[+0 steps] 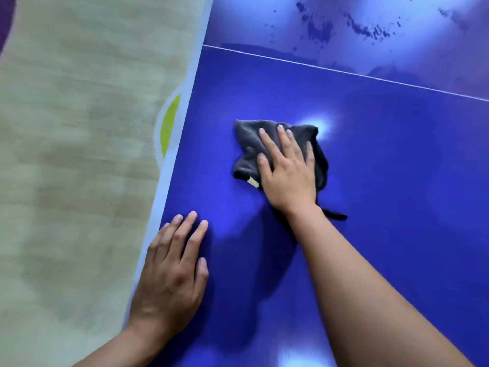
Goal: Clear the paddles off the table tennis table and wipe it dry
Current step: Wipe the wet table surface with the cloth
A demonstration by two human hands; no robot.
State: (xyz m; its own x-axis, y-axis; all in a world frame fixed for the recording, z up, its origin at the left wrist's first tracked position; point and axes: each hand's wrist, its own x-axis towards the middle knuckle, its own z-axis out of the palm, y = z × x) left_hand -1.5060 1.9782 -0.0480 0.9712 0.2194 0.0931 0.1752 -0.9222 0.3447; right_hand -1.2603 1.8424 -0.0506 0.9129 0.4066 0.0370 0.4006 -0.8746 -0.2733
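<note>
- The dark grey cloth point(248, 144) lies bunched on the blue worktop point(383, 181). Every place below is given from the cloth.
- The right grip point(288, 170), a bare hand, lies on top of the cloth, palm down. Its fingers point(284, 139) are straight and spread and are not curled round the fabric. It presses rather than clutches, probably because a flat palm puts more cloth against the surface than a pinch would.
- A pale label point(253, 182) shows at the cloth's near-left corner, just beside the thumb. A loose tail of fabric point(336, 215) pokes out on the near side, by the wrist.
- The left grip point(172, 271) lies flat on the worktop, nearer the person than the cloth and to its left, against the pale edge band point(169, 170). Its fingers are straight and it holds nothing. It looks like a brace for the body while the other arm reaches.
- Beyond the cloth a thin white line point(344, 71) crosses the worktop, and past it lie dark splashes and smears of water point(320, 30).
- Around the cloth the surface looks even and dry, though glare makes this uncertain.
- No paddle shows anywhere, so the clearing seems done and the wiping only partly.
- The cloth probably needs to go over the line next. A flat palm would stop the bunch rolling up.
- Left of the cloth, past the edge, is blurred pale floor point(79, 154).
</note>
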